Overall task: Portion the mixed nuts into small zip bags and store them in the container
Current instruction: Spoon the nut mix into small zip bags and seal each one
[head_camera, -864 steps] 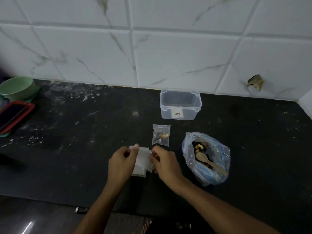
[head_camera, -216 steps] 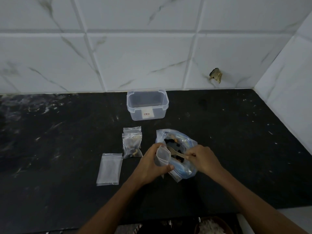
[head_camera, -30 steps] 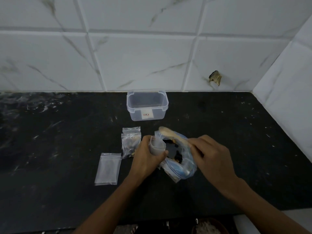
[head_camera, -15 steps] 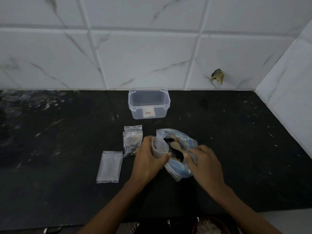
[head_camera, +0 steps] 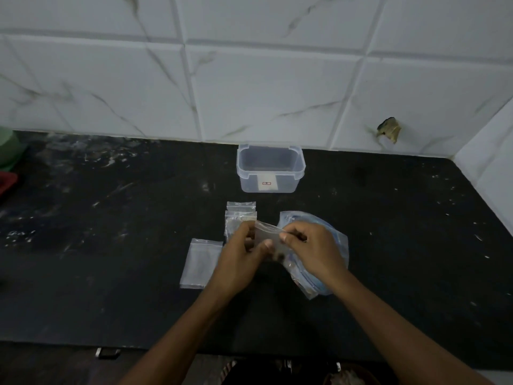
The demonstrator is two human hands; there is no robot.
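Head camera looks down at my two hands meeting over the black counter [head_camera: 111, 245]. My left hand [head_camera: 238, 257] and my right hand [head_camera: 311, 251] both pinch the same small zip bag [head_camera: 270, 237], thumb and fingertips closed on its top strip, left at its 9 o'clock end and right at its 3 o'clock end, so it hangs between them just above the counter. Whether nuts are inside it I cannot tell; the plastic is blurred.

Under and behind my right hand, toward 3 o'clock, lies the big bag of mixed nuts [head_camera: 330, 240], crumpled, with a blue edge showing. At 11 o'clock from my left hand, two filled small bags [head_camera: 241, 211] lie overlapping, partly hidden by my fingers. At 9 o'clock, just beside my left wrist, an empty flat zip bag [head_camera: 200, 262] lies on the counter.

Straight ahead at 12 o'clock stands the clear container [head_camera: 270, 169], lid off, apart from the bags and close to the white tiled wall [head_camera: 263, 79]. At the far 9 o'clock edge, a green bowl [head_camera: 8, 148] shows in part.
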